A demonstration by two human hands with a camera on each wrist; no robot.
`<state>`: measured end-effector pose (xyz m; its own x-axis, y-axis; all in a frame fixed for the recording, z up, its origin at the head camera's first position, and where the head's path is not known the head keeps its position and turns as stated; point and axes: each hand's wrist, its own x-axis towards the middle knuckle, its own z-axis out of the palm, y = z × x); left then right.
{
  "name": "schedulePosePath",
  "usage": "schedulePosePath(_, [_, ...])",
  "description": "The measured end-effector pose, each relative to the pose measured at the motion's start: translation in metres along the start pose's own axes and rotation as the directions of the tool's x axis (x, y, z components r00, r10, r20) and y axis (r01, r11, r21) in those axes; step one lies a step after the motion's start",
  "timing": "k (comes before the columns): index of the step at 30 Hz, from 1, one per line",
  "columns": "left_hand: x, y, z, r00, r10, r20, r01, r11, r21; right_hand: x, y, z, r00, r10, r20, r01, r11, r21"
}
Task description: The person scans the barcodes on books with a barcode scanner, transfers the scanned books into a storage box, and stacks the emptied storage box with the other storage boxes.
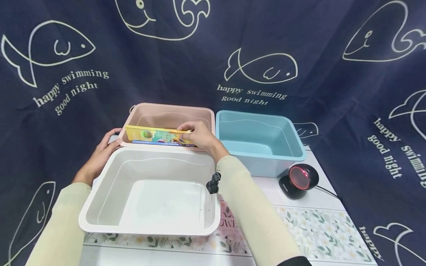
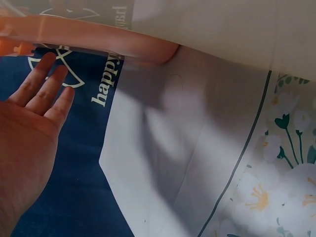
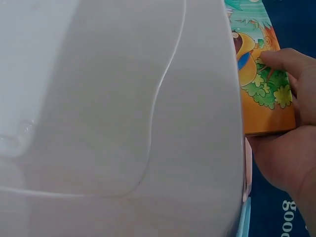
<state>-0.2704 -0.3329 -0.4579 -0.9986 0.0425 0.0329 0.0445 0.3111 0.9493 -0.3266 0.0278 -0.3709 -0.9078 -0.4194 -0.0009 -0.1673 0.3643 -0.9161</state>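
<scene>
A yellow picture book [image 1: 138, 133] stands on edge inside the pink bin [image 1: 179, 110], along its near side. My right hand [image 1: 201, 136] pinches the book's right end, thumb on the illustrated cover in the right wrist view, where the orange corner of the book [image 3: 269, 118] shows. A blue book edge [image 1: 146, 142] lies low in front of it. At the pink bin's left front corner, my left hand [image 1: 100, 157] touches the rim. Its fingers look extended in the left wrist view. Directly in front stands a white bin [image 1: 166, 166] with nothing visible inside.
A light blue bin [image 1: 263, 157] stands to the right of the pink one. Beside it sits a black round device [image 1: 303, 177] with a red-lit face and a cable. Behind the table hangs a dark blue curtain [image 1: 186, 70] with fish drawings.
</scene>
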Motion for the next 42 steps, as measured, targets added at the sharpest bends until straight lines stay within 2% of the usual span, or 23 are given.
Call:
schedulePosePath(3, [0.001,0.001,-0.001,1.0,-0.005,-0.008,0.005,1.0,0.028,0.0,-0.002,-0.003,1.0,-0.011,-0.012,0.011,1.0,-0.024])
schedulePosePath(9, [-0.002,0.002,-0.006,1.0,-0.007,-0.021,0.008,0.998,0.057,-0.005,-0.011,-0.009,0.995,-0.073,-0.071,0.075,0.997,0.024])
schedulePosePath(13, [-0.013,0.001,-0.015,0.999,0.045,0.028,-0.042,0.994,-0.099,-0.018,-0.022,-0.017,0.979,-0.147,-0.144,0.155,0.987,0.046])
schedulePosePath(16, [-0.029,0.003,-0.024,0.992,0.104,0.071,-0.087,0.975,-0.204,-0.035,-0.025,-0.026,0.967,-0.185,-0.175,0.2,0.977,0.072])
schedulePosePath(18, [-0.042,0.007,-0.028,0.985,0.148,0.085,-0.132,0.976,-0.171,-0.052,-0.023,-0.032,0.962,-0.19,-0.195,0.209,0.975,0.081])
schedulePosePath(20, [-0.057,0.013,-0.029,0.976,0.201,0.088,-0.183,0.967,-0.179,-0.071,-0.018,-0.035,0.96,-0.188,-0.207,0.21,0.974,0.089])
schedulePosePath(24, [-0.092,0.022,-0.017,0.959,0.278,0.057,-0.272,0.958,-0.09,-0.118,0.003,-0.032,0.961,-0.147,-0.234,0.175,0.979,0.104])
schedulePosePath(26, [-0.109,0.024,-0.007,0.962,0.272,0.03,-0.272,0.962,0.0,-0.144,0.015,-0.026,0.963,-0.112,-0.247,0.138,0.986,0.09])
schedulePosePath(28, [-0.123,0.023,0.002,0.974,0.227,0.01,-0.227,0.971,0.068,-0.169,0.028,-0.017,0.961,-0.076,-0.266,0.098,0.993,0.068])
schedulePosePath(29, [-0.129,0.022,0.006,0.98,0.201,0.004,-0.2,0.977,0.07,-0.181,0.033,-0.012,0.96,-0.061,-0.274,0.078,0.996,0.051])
schedulePosePath(31, [-0.141,0.019,0.012,0.988,0.152,-0.005,-0.152,0.988,0.029,-0.201,0.043,-0.002,0.959,-0.033,-0.28,0.045,0.998,0.038])
schedulePosePath(32, [-0.146,0.017,0.013,0.99,0.139,-0.006,-0.139,0.99,-0.02,-0.209,0.047,0.003,0.96,-0.025,-0.28,0.037,0.999,0.04])
schedulePosePath(35, [-0.161,0.01,0.015,0.989,0.148,-0.003,-0.146,0.976,-0.161,-0.228,0.054,0.016,0.966,0.029,-0.257,-0.005,0.995,0.095])
schedulePosePath(39, [-0.174,0.002,0.018,0.984,0.176,-0.009,-0.175,0.966,-0.189,-0.24,0.055,0.027,0.969,0.107,-0.221,-0.061,0.977,0.205])
schedulePosePath(42, [-0.176,0.0,0.02,0.985,0.171,-0.004,-0.169,0.97,-0.175,-0.244,0.055,0.03,0.967,0.115,-0.227,-0.062,0.972,0.228])
